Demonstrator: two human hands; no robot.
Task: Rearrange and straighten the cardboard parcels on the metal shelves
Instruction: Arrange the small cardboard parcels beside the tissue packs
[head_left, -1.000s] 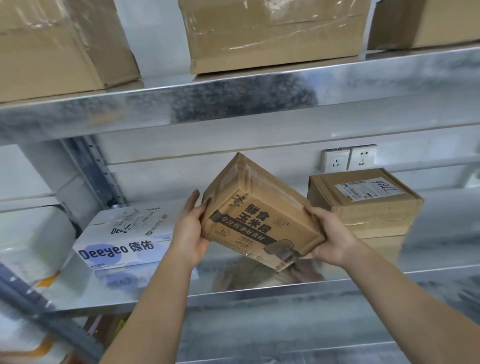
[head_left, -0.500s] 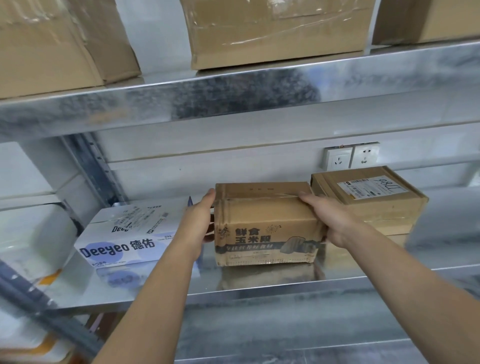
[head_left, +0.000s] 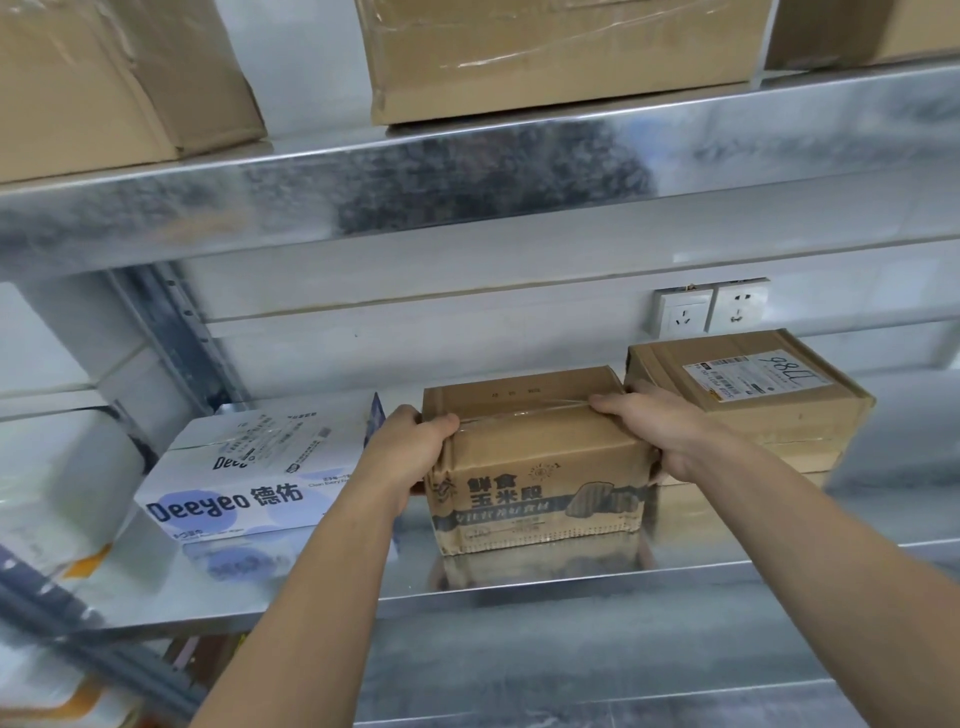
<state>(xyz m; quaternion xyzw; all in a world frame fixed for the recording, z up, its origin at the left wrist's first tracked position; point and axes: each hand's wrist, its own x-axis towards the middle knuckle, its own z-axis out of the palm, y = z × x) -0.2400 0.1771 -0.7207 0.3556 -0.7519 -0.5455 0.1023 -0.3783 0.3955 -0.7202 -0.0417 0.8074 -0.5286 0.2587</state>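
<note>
Gripping printed cardboard parcel (head_left: 540, 467) upright on metal shelf (head_left: 519, 587), left hand (head_left: 410, 447), right hand (head_left: 660, 426) clasping its ends

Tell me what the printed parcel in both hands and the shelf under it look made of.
The printed parcel looks like matte brown corrugated cardboard: creased flaps, clear glossy tape along the top seam. The shelf looks like sheet metal, probably galvanised steel: shiny, mottled, mirroring the parcel.

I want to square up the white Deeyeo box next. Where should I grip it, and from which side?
Probably its two short ends, reaching from the front of the shelf. The Deeyeo box lies flat, long and skewed; holding each end should turn it. The brown parcel stands near its right end.
</note>
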